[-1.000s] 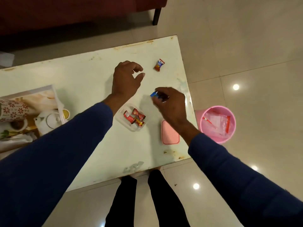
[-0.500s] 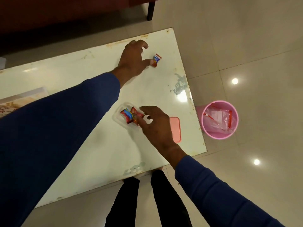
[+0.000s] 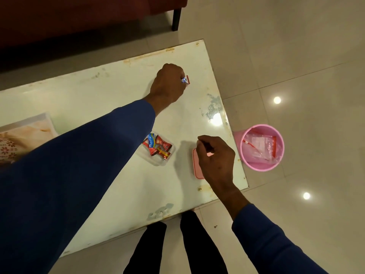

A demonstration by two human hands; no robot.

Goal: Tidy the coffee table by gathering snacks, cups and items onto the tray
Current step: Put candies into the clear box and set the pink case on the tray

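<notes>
- Person stands at the near long edge of a worn white coffee table; dark trouser legs show below the edge.
- Left hand is reached to the far right part of the tabletop, fingers curled into a fist around a small wrapped candy; only the red-and-white end of the wrapper sticks out past the knuckles.
- Right hand hovers low near the right edge, fingers loosely curled, thumb and forefinger close together; nothing visible in it.
- Under the right hand lies a pink lid, flat on the table, mostly covered by the hand. Whether the hand touches it, cannot tell.
- Just left of the lid: a clear shallow container holding several wrapped sweets, red wrappers plus one blue one on top.
- Tray sits at the far left of the table, only a corner visible past the blue sleeve; a floral-patterned item inside at the frame edge.
- Pink waste bin on the tiled floor just off the table's right edge, crumpled clear plastic with red trim inside.
- Dark red sofa beyond the far edge.
</notes>
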